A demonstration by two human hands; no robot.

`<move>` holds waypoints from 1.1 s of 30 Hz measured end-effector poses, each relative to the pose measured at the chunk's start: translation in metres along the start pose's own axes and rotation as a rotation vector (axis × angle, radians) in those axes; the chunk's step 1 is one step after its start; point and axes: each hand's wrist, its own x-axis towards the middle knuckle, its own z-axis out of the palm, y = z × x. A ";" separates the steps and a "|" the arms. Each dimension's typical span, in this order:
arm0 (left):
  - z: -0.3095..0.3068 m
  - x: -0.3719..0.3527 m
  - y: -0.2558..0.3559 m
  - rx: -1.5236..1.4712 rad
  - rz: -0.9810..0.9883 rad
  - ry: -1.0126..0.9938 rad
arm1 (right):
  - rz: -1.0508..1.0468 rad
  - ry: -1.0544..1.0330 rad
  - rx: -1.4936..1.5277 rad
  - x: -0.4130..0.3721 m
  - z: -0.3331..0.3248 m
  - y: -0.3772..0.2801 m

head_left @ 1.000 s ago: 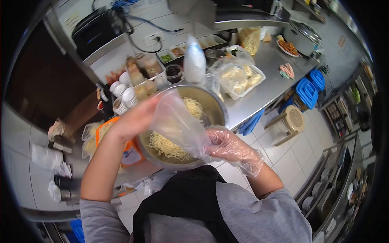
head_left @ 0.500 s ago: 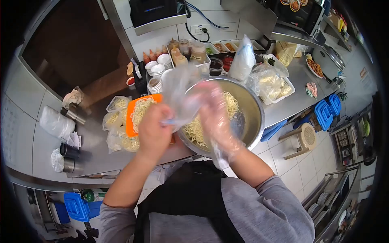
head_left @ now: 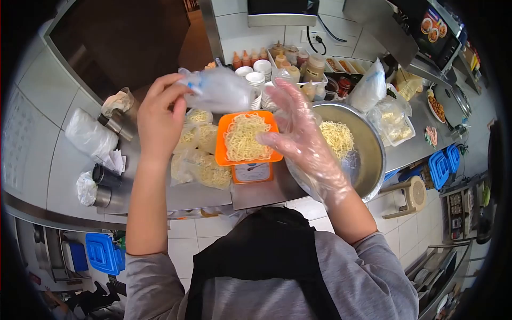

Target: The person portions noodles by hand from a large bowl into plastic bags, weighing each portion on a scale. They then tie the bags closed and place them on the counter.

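My left hand (head_left: 165, 114), bare, pinches the edge of a clear plastic bag (head_left: 221, 90) that is blurred by motion. My right hand (head_left: 301, 130) wears a clear plastic glove; its fingers are spread, with nothing in them. Between my hands an orange tray (head_left: 223, 152) holds a heap of noodles (head_left: 248, 137) and rests on an orange scale (head_left: 252, 172). Right of it stands a big metal bowl (head_left: 377, 154) with more noodles (head_left: 337, 140), partly hidden by my right hand. Bagged noodles (head_left: 210, 169) lie left of the scale.
Behind the tray are stacked white cups (head_left: 262, 66), sauce bottles (head_left: 245, 58) and a jar (head_left: 313, 68). A white bag (head_left: 368, 85) and a white basket (head_left: 408, 130) stand beyond the bowl. Metal cups and a plastic roll (head_left: 90, 133) are at the left.
The view has shifted left. My left hand has moved left with the bag, away from my right hand. My right hand has opened, and the tray and scale now show more fully.
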 end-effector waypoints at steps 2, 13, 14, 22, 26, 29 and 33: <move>0.000 0.001 -0.020 -0.017 -0.051 0.058 | -0.008 -0.075 -0.463 0.014 0.008 0.049; 0.113 -0.015 -0.087 0.072 0.135 -0.169 | 0.065 -0.320 -1.102 0.034 0.027 0.164; 0.117 -0.014 -0.086 0.168 0.112 -0.267 | 0.065 -0.309 -1.109 0.035 0.027 0.158; 0.120 -0.004 -0.091 0.120 0.503 -0.752 | 0.427 0.018 0.177 0.049 0.009 0.125; 0.120 -0.001 -0.079 -0.019 0.402 -0.739 | 0.455 0.242 0.699 0.049 0.001 0.105; 0.124 0.000 -0.051 -0.211 0.374 -0.645 | 0.292 0.271 0.824 0.056 -0.014 0.117; 0.142 0.008 -0.017 -0.294 0.353 -0.536 | 0.225 0.444 0.720 0.055 -0.026 0.099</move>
